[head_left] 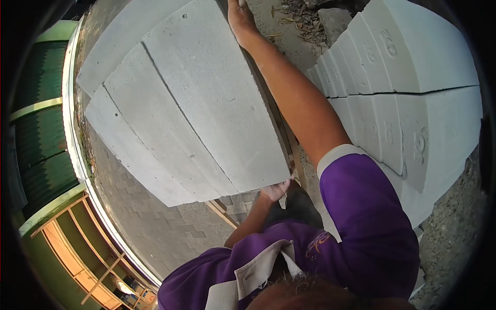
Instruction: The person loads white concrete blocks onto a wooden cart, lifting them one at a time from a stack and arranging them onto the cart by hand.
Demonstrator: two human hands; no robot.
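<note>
A large pale grey concrete block [217, 98] lies at the near side of a row of similar blocks, with narrow gaps between them. My left hand [277, 191] is closed at its lower corner, close to my body; the fingertips are partly hidden. At the far end of that block my right hand [241, 19] grips the edge, arm stretched out, partly cut off by the top of the view. Beside it to the left lies a second concrete block [155, 119].
Another stack of pale blocks [444, 119] with stamped marks stands on the right, close to my right arm. Wooden slats [222, 213] show under the row. Grey paving [155, 232] runs left toward a green building [44, 67]. Dry leaves [302, 23] lie at the top.
</note>
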